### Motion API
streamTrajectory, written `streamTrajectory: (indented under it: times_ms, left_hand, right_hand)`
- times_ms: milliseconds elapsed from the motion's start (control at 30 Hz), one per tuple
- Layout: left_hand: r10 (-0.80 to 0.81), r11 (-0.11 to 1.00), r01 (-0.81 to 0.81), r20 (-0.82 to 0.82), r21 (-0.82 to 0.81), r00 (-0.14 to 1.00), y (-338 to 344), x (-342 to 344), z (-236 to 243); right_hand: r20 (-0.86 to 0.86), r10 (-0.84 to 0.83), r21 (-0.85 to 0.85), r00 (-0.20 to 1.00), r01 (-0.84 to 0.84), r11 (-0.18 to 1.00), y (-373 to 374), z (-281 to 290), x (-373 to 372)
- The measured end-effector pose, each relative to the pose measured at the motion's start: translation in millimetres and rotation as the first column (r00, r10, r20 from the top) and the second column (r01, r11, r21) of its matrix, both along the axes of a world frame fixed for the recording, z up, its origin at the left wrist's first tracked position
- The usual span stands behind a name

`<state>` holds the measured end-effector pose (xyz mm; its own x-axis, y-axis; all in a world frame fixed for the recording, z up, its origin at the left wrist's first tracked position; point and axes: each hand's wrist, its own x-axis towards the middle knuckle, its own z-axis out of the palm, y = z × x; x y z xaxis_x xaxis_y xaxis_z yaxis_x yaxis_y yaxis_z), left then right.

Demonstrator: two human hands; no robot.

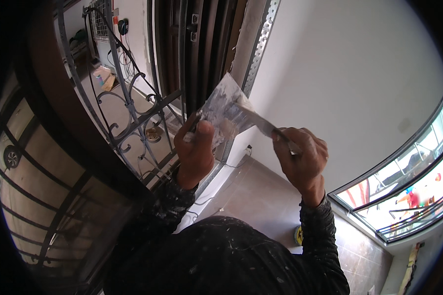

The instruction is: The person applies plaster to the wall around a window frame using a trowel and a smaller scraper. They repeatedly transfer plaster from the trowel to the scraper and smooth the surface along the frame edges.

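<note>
My left hand [197, 160] grips a flat, squarish plate [222, 101] near its lower corner, thumb lying on top. Grey and white putty is smeared over the plate's face. In my right hand [304, 156] is a putty knife [261, 123], seen nearly edge-on, its handle mostly hidden by the fingers. The knife's far edge lies against or just above the plate, with a pale lump of putty [244, 102] beside it. Both hands are raised in front of a door frame, and my dark sleeves are flecked with white.
On the left stands a metal gate [133, 110] with scrolls, beside a dark door [199, 54]. A perforated metal strip [261, 42] edges the white wall [339, 83]. To the right is a window [403, 191]. A tin [298, 235] stands on the tiled floor [251, 189], near cables.
</note>
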<state>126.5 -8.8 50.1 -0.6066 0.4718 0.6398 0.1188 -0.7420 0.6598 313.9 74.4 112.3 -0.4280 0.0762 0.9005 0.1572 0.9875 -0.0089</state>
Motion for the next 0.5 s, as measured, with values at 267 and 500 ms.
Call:
streamTrajectory:
  times_ms: [267,500]
  left_hand:
    - [-0.414,0.907,0.403,0.080,0.122,0.907,3.8,-21.2,17.3]
    - [-0.710,0.696,0.696,0.318,0.178,0.628,15.5,-20.2,21.6]
  right_hand:
    - [-0.281,-0.015,-0.568,0.960,-0.153,0.809,5.0,51.2,18.6]
    - [-0.349,0.415,-0.917,0.840,-0.397,0.033,35.2,11.8,-5.3]
